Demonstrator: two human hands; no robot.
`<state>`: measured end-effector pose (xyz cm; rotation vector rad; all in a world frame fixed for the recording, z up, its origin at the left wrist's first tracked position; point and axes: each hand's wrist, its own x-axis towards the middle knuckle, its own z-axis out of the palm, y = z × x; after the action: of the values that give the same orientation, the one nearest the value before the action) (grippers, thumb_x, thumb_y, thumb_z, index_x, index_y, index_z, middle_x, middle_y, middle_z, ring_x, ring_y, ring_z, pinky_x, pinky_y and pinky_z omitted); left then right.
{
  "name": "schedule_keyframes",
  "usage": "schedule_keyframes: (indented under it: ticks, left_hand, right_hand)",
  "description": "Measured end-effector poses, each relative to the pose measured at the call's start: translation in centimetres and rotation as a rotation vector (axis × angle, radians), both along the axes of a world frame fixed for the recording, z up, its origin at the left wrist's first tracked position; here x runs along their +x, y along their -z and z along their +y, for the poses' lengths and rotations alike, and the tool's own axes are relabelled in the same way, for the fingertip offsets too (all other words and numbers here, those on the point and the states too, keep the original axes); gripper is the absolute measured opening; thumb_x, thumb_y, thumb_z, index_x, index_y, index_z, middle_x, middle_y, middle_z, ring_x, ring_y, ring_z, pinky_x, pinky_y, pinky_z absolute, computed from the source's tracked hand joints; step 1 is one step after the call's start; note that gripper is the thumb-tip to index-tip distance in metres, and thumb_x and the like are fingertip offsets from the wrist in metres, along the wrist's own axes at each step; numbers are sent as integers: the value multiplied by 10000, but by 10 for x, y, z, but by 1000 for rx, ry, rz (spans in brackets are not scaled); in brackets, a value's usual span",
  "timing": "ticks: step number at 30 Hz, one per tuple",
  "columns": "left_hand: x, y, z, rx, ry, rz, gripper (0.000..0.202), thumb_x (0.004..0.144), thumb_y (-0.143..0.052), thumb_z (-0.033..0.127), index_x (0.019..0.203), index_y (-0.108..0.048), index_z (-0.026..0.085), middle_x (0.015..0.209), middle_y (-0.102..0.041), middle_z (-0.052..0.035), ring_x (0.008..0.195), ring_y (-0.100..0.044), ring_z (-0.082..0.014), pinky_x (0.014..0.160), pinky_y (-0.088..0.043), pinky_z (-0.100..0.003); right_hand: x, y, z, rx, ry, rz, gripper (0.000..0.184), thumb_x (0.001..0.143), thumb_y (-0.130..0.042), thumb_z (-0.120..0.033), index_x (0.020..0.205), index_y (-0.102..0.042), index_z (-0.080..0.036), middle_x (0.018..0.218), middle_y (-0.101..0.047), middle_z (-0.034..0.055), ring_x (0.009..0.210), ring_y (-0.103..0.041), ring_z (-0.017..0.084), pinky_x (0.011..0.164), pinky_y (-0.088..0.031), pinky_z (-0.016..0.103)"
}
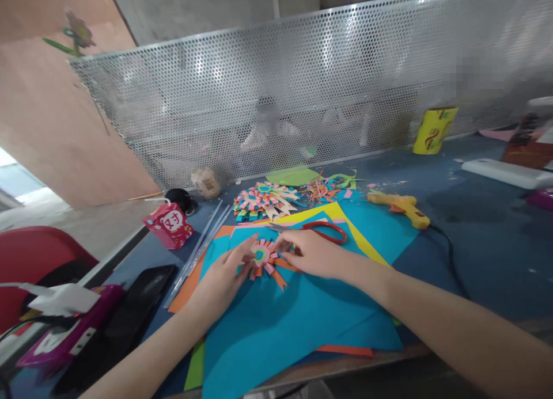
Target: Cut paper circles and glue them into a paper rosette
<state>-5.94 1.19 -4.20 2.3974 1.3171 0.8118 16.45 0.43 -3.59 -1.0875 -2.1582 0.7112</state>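
Note:
A small paper rosette [261, 254] with pink and orange petals, a green and blue centre and orange ribbon tails lies over blue paper sheets [276, 324]. My left hand [228, 272] grips its left edge between thumb and fingers. On the other side, my right hand [309, 250] has its fingers closed at the rosette's right edge, partly hiding the petals there. Red-handled scissors [332, 238] lie just behind my right hand, blades toward the left. Beyond them sits a pile of finished-looking paper rosettes [263, 198].
A yellow glue gun [401, 206] with a black cord lies at right. Clear glue sticks [201, 249], a pink drink carton [170, 226], a black phone [125, 318] and a purple power strip [73, 330] are at left. Paper scraps [322, 189] lie before a perforated metal screen [268, 88].

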Motion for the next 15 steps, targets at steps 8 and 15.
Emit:
schedule_keyframes:
  ticks: [8, 15]
  left_hand:
    - [-5, -7, 3, -189, -111, -276, 504, 720, -635, 364, 1140, -428, 177, 943, -665, -56, 778, -684, -190, 703, -549, -327]
    - [9, 2, -29, 50, 211, -31, 313, 810, -543, 147, 1104, -533, 255, 921, -693, 21, 828, -667, -112, 813, -525, -257]
  right_hand:
    - [-1, -6, -6, 110, -123, -229, 240, 882, -466, -177, 1071, -613, -159, 1046, -641, 87, 962, -582, 229, 820, -439, 349]
    - [0, -7, -5, 144, -142, -270, 177, 880, -463, -165, 985, -605, -156, 978, -642, 63, 906, -578, 195, 772, -429, 302]
